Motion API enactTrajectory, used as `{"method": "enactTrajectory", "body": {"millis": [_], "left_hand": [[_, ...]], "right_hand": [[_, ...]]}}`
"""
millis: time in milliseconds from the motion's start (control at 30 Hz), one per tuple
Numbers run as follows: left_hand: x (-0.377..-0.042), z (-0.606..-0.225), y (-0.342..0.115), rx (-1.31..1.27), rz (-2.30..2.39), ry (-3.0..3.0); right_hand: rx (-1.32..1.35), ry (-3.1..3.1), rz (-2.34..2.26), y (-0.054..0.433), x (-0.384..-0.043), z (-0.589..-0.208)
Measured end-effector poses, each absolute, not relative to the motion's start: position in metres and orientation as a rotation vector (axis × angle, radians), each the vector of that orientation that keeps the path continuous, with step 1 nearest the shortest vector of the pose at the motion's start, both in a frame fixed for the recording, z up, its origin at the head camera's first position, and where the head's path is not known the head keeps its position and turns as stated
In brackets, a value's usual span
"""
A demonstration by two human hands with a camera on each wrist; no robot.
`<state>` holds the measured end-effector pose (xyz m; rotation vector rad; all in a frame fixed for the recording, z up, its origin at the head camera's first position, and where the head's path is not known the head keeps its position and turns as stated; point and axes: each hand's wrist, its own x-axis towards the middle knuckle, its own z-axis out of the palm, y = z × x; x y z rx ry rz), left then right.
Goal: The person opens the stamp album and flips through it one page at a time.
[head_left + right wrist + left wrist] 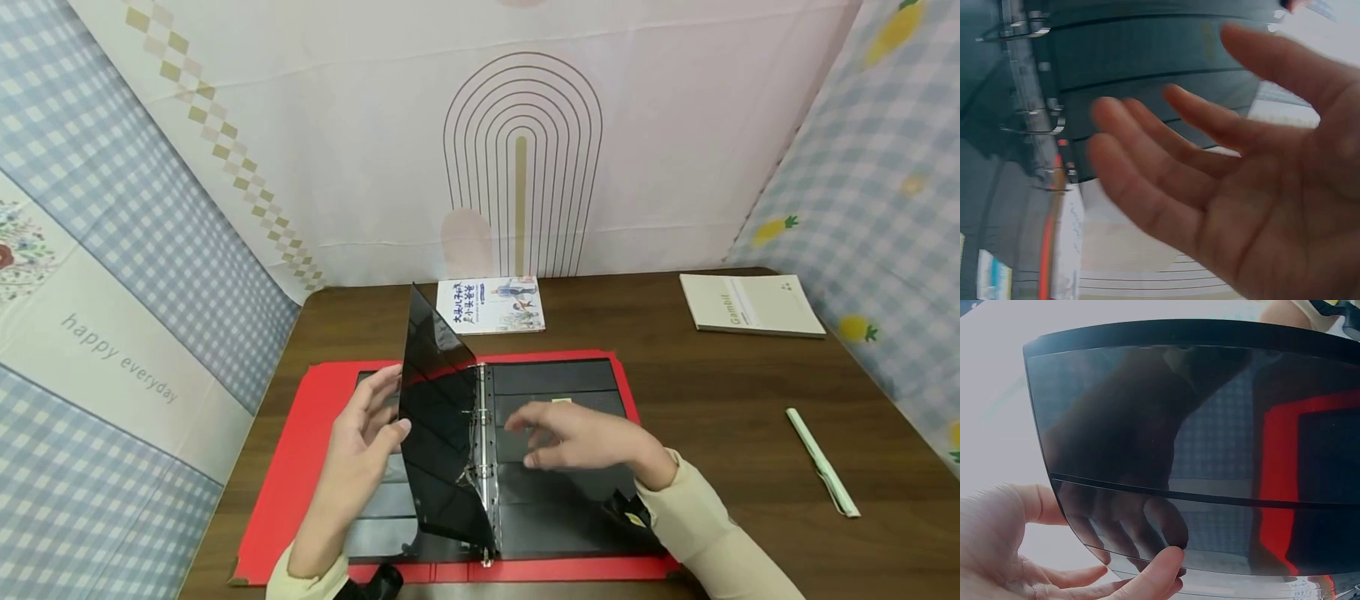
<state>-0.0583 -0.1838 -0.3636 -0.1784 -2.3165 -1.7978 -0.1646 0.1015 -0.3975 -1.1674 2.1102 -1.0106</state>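
Observation:
A red ring binder (pixel 281 483) lies spread on the table with black pocket pages on both sides. Between them one glossy black page (pixel 442 425) stands raised, tilted up from the metal rings (pixel 483 450). My left hand (pixel 367 433) pinches that page's outer edge, thumb on the front and fingers behind, also visible through the dark sheet in the left wrist view. Over the right-hand page (pixel 570 529) hovers my right hand (pixel 581 437), fingers loosely bent and nothing in them; the right wrist view shows its bare palm (pixel 1260 200). A small yellowish piece (pixel 561 401) shows in a pocket beyond it.
Behind the binder lies a booklet (pixel 491 304) with printed figures. A cream notebook (pixel 752 305) rests at the back right, and a pale green pen (pixel 822 462) lies to the right on the wooden table (pixel 720 392). Patterned cloth walls (pixel 360 150) enclose the table's back and sides.

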Motion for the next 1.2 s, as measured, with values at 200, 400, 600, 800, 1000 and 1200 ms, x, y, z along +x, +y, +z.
{"method": "enactTrajectory", "body": {"millis": [200,400,600,800,1000,1200], "left_hand": [[-0.057,-0.366,-0.188,-0.185,-1.768,-2.313],[-0.055,-0.366,-0.194,-0.138,-1.758,-2.314],[-0.053,-0.366,-0.194,-0.130,-1.739,-2.302],[-0.042,-0.363,-0.186,-0.221,-1.595,-2.394],[-0.029,-0.349,-0.179,-0.078,-1.548,-2.572],[-0.022,-0.335,-0.175,0.078,-1.653,-2.780]], "right_hand": [[-1.169,2.151,-0.839,0.101,-0.166,-0.411],[-1.072,2.214,-0.814,0.113,-0.176,-0.423],[-0.895,2.247,-0.810,0.123,-0.184,-0.433],[-0.844,2.221,-0.809,0.127,-0.187,-0.441],[-0.845,2.212,-0.820,0.130,-0.189,-0.442],[-0.858,2.219,-0.806,0.129,-0.189,-0.441]]}}
